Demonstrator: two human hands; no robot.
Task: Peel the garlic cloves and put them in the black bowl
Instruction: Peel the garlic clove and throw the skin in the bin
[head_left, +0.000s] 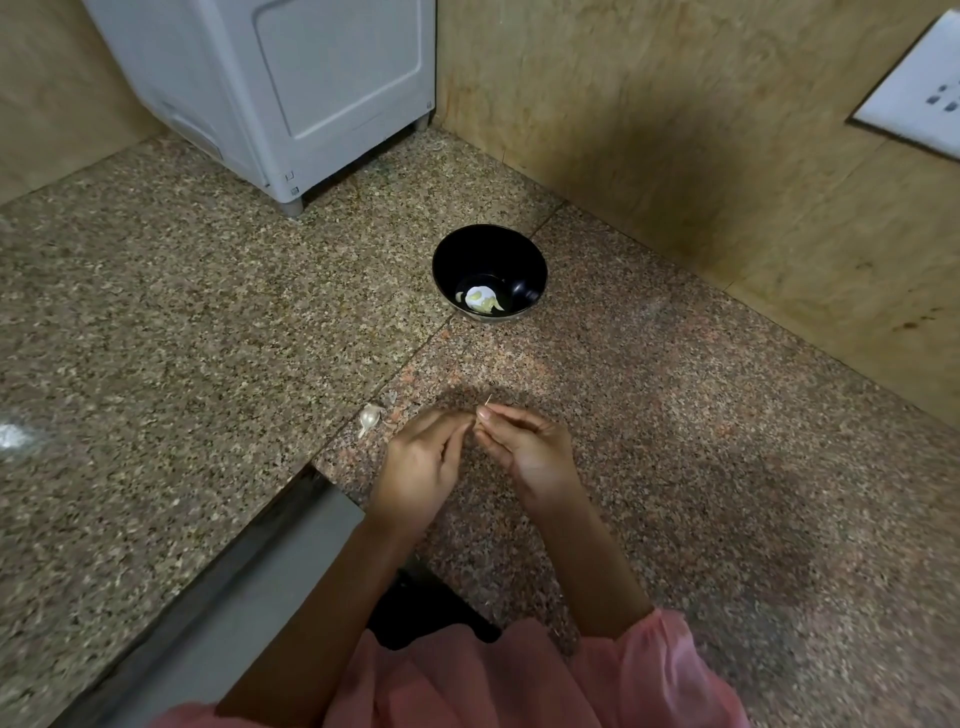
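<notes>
a round, glossy black bowl (524, 260) stands on the speckled brown granite counter (182, 338), and everything else is placed from it. at the bottom of the black bowl lie a few pale peeled cloves (480, 300), bunched toward its near wall. nearer the person than the bowl, and well apart from it, the left hand (421, 467) and right hand (535, 452) meet fingertip to fingertip above the counter. the right hand's thumb and forefinger are pressed together, pinching a small pale garlic piece (488, 401), of which only a thin stalk shows, poking up toward the bowl. the left hand's fingers are curled with their tips at the same spot; whether they grip the garlic piece cannot be told, since the fingers hide it. nearer than the bowl and to its left, near the left hand's fingertips, a loose whitish garlic clove (370, 417) with a short tail lies on the counter. beyond the bowl and to its left stands a pale grey boxy appliance (291, 93) on small feet. far to the bowl's right, a white socket plate (919, 88) sits on the tan wall (675, 130).
</notes>
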